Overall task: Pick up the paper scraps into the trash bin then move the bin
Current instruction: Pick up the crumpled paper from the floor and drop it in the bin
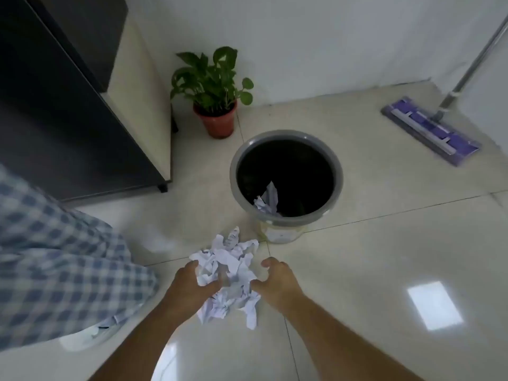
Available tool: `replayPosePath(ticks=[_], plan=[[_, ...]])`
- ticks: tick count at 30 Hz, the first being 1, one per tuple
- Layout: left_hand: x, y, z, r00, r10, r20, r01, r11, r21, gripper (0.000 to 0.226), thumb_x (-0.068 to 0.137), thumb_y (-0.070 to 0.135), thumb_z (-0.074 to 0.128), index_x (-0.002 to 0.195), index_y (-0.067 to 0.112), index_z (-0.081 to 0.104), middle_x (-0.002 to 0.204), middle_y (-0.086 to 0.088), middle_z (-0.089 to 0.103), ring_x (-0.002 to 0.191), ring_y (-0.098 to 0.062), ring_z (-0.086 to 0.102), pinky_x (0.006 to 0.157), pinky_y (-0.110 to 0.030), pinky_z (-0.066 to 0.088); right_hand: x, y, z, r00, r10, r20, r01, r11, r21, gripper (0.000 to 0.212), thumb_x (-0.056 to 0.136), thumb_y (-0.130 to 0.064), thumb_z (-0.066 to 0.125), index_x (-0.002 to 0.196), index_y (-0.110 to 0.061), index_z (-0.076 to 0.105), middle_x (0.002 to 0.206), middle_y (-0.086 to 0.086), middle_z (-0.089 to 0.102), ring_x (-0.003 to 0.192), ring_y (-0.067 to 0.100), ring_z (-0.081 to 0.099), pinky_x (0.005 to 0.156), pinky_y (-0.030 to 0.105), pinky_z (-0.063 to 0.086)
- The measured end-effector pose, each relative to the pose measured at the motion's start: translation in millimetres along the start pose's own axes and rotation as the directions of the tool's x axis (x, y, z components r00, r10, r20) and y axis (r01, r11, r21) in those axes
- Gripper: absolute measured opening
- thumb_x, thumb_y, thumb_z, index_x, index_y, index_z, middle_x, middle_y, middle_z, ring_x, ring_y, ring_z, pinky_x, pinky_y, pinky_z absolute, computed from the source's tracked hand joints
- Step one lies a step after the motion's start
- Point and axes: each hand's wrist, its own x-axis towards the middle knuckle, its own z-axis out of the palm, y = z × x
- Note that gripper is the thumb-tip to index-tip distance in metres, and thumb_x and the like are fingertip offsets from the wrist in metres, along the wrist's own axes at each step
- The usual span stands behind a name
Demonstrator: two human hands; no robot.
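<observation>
A: Glossy pale tile covers the floor (384, 243), with thin grout lines crossing just below the trash bin (286, 174).

B: And the paper scraps (229, 273)?

A: A crumpled white heap with faint print, jagged and creased, lies on the floor at 6 o'clock from the bin, near its base. The left hand (192, 287) presses into the heap's left side, its fingers curled around some of the scraps, gripping them. The right hand (277, 279) sits at the heap's right edge, fingers bent and spread, touching the paper but not closed on it.

B: The bin itself?

A: Round, with a smooth grey rim, a black liner and a pale lower wall. 1 wad of crumpled paper (268, 200) rests inside against the near wall.

B: Around it?

A: At 11 o'clock from the bin, a leafy green plant in a terracotta-coloured pot (217, 121). At 2 o'clock, a flat purple mop head (431, 130) on a slim metal pole. At 9 o'clock, a dark cabinet (68, 105) with a beige side panel. Soft checked fabric (55, 257) fills the left edge.
</observation>
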Motion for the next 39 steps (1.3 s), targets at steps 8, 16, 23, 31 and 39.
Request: replayPosePath(ticks=[8,16,23,31,39], plan=[[56.5,-54.2,32.3,0.996,0.037,0.084,-0.043,0.997,0.069,0.082,0.065,0.033,0.085,0.135,0.012,0.047,0.129,-0.011,0.059,0.110,-0.025,0.060,0.091,-0.035,0.051,49.8,26.1,52.1,1.000,-0.012,0.022,0.014,0.996,-0.083,0.072,0.077,-0.028,0.073,0.140,-0.023,0.038,0.131,0.009,0.042,0.119,0.029,0.053,0.096,0.039,0.052],[63.3,-71.9,52.3,0.976,0.024,0.217,-0.045,0.995,0.094,0.111,0.051,0.033,0.089,0.144,0.023,0.030,0.118,-0.006,0.059,0.091,-0.013,0.065,0.076,-0.021,0.053,66.7,31.0,78.2,0.993,-0.038,0.111,0.060,0.978,-0.200,0.101,0.062,-0.036,0.085,0.144,-0.030,0.026,0.130,0.004,0.039,0.122,0.025,0.043,0.101,0.032,0.043],[52.4,-71.8,90.2,0.965,0.073,0.252,-0.100,0.990,0.097,0.076,0.062,0.020,0.082,0.128,0.024,0.044,0.107,-0.008,0.045,0.083,-0.016,0.059,0.062,-0.020,0.053,69.7,31.3,112.3,0.987,-0.024,0.157,0.064,0.965,-0.253,0.074,0.074,-0.027,0.077,0.137,-0.029,0.037,0.129,0.006,0.037,0.121,0.027,0.043,0.101,0.035,0.045],[31.9,-86.6,72.1,0.991,0.043,0.127,-0.039,0.999,-0.029,0.037,0.055,0.020,0.084,0.086,0.017,0.065,0.076,0.005,0.067,0.066,-0.007,0.058,0.060,-0.020,0.047,55.8,29.5,98.7,0.956,-0.111,0.272,0.109,0.994,0.023,0.038,0.066,-0.014,0.081,0.089,-0.035,0.059,0.089,-0.004,0.056,0.069,0.003,0.059,0.047,0.010,0.048],[13.5,-60.2,24.1,0.991,0.134,-0.029,-0.135,0.989,-0.051,0.031,0.044,0.028,0.077,0.069,0.029,0.059,0.076,0.000,0.063,0.073,-0.013,0.058,0.064,-0.028,0.046,29.8,-15.7,67.9,0.937,-0.268,0.224,0.246,0.962,0.123,0.041,0.069,-0.017,0.082,0.102,-0.024,0.058,0.088,-0.008,0.061,0.069,-0.001,0.057,0.055,0.009,0.046]])
